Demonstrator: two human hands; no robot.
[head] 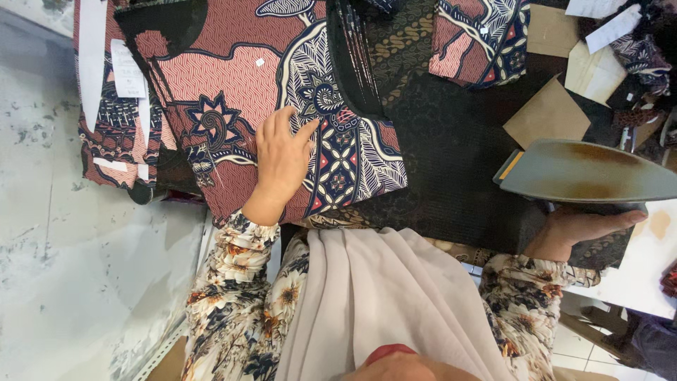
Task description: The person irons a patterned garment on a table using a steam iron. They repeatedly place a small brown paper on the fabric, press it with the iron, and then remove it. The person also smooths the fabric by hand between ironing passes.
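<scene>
My left hand [282, 159] lies flat, fingers spread, on a pink, navy and white patterned batik cloth [233, 77] spread over the work surface. My right hand [582, 227] holds a clothes iron [592, 173] at the right. The iron is tipped so its grey soleplate, marked with brown stains, faces me. Its pointed tip reaches toward the right edge of the view. Between the two hands lies a dark black-patterned fabric [451, 155]. My floral sleeves and a pale grey scarf [381, 303] fill the bottom of the view.
More folded batik pieces [479, 39] lie at the top, and another stack with white paper tags [116, 106] sits at the left. Brown paper pieces [546, 113] lie near the iron. A grey concrete floor [63, 247] shows at the left.
</scene>
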